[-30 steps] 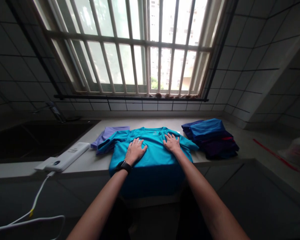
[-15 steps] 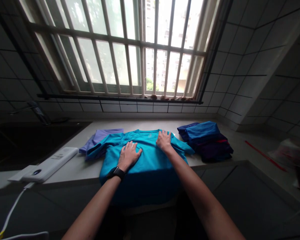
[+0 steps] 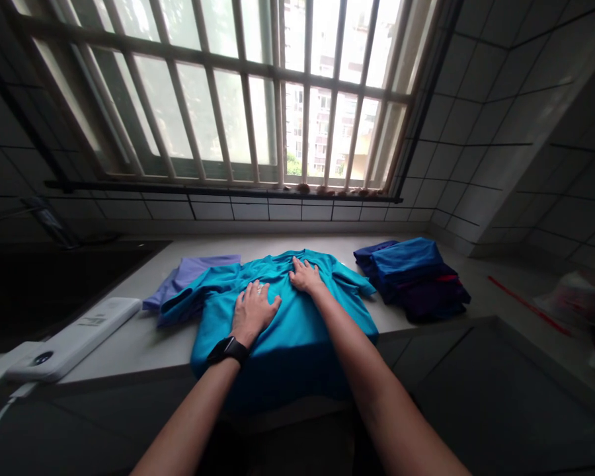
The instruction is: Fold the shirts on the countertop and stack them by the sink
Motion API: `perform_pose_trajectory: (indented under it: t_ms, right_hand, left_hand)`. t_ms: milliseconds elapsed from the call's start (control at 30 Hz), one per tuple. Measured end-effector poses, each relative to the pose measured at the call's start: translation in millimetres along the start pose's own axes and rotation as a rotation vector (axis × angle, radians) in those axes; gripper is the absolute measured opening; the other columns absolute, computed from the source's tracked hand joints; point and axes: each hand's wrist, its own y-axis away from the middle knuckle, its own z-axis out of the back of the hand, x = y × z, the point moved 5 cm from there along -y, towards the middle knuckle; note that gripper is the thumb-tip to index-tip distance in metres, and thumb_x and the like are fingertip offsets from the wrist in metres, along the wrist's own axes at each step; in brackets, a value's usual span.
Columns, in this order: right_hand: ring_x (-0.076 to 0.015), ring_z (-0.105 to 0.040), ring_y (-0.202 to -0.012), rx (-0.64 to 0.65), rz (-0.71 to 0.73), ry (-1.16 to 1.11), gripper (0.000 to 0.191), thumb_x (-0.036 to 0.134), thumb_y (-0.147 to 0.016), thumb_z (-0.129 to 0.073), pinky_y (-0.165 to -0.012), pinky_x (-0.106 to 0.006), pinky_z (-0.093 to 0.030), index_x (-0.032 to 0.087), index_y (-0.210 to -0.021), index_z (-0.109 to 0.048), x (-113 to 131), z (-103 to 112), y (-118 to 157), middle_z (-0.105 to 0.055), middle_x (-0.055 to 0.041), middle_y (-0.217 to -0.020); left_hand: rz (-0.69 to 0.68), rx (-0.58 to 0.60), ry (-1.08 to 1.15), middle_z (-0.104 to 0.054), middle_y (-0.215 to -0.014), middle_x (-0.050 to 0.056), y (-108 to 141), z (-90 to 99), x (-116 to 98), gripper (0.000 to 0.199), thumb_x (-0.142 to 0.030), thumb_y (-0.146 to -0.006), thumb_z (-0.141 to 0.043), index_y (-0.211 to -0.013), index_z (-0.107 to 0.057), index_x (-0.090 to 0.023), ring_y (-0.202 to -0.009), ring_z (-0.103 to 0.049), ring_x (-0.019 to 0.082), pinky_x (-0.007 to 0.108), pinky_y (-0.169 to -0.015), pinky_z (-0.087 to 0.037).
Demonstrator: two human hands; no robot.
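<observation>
From the head view, a teal shirt [image 3: 277, 330] is seen spread face up on the pale counter [image 3: 139, 350], its collar toward the window [image 3: 218, 119], its lower part draped over the front edge. The left hand [image 3: 254, 312] is laid on the chest, palm down, fingers spread wide, nothing clasped; a black watch [image 3: 228, 352] is worn at that wrist. Up near the collar, the right hand [image 3: 305, 276] is pressed to the cloth, fingers partly spread, creases gathered around it; whether any fabric is pinched beneath cannot be told. A lilac garment [image 3: 208, 268] is partly covered by the left-side sleeve. To the right, just beyond the other sleeve, folded clothes [image 3: 411, 277] are stacked. A white power bank [image 3: 79, 340] is set near the sink [image 3: 79, 284].
</observation>
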Motion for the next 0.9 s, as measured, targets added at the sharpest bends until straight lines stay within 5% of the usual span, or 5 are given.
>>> perform_pose_trajectory:
  t_ms: [200,300,500,700,900]
  right_hand:
    - [-0.0227,-0.045,-0.146,-0.125,0.104,0.001,0.066,0.023,-0.099,-0.042,-0.118,-0.034,-0.037,0.02,-0.164,-0.03,-12,34,17,-0.045,-0.0089,-0.163]
    - [-0.0262,-0.058,-0.131,-0.294,-0.103,0.09,0.053,0.018,-0.096,-0.043,-0.108,-0.033,-0.046,0.015,-0.148,-0.054,-58,66,52,-0.057,-0.0154,-0.149]
    - [-0.0311,-0.069,-0.111,-0.029,-0.322,0.126,0.032,0.025,-0.081,-0.073,-0.091,-0.031,-0.052,0.012,-0.111,-0.078,-147,85,98,-0.075,-0.0185,-0.114]
    - [-0.0238,-0.069,-0.105,-0.309,-0.154,-0.108,0.025,0.018,-0.091,-0.054,-0.093,-0.029,-0.05,0.017,-0.104,-0.075,-151,119,85,-0.076,-0.0103,-0.109]
    - [-0.0252,-0.069,-0.103,-0.319,-0.248,-0.072,0.028,0.023,-0.095,-0.051,-0.089,-0.03,-0.051,0.015,-0.115,-0.069,-150,129,68,-0.075,-0.0141,-0.111]
  left_hand:
    - [-0.007,-0.005,0.028,-0.049,-0.159,0.016,1,2.5,0,0.06,-0.046,-0.098,-0.042,-0.146,-0.059,-0.014,-0.15,-0.041,0.033,0.047,-0.122,-0.035]
    - [-0.016,-0.026,0.048,-0.051,-0.158,0.016,0,2.7,-1,0.059,-0.045,-0.097,-0.043,-0.144,-0.061,-0.015,-0.149,-0.042,0.033,0.048,-0.121,-0.036]
    - [0.004,-0.041,0.031,-0.053,-0.156,0.014,-1,3.1,-1,0.058,-0.046,-0.095,-0.045,-0.143,-0.062,-0.019,-0.148,-0.043,0.033,0.047,-0.119,-0.037]
    - [-0.002,0.002,0.033,-0.05,-0.159,0.016,2,4.7,-3,0.06,-0.045,-0.097,-0.041,-0.146,-0.059,-0.015,-0.149,-0.041,0.032,0.045,-0.121,-0.034]
    - [0.013,-0.02,0.045,-0.051,-0.158,0.013,1,1.9,-2,0.058,-0.046,-0.097,-0.043,-0.145,-0.06,-0.018,-0.148,-0.041,0.032,0.046,-0.121,-0.034]
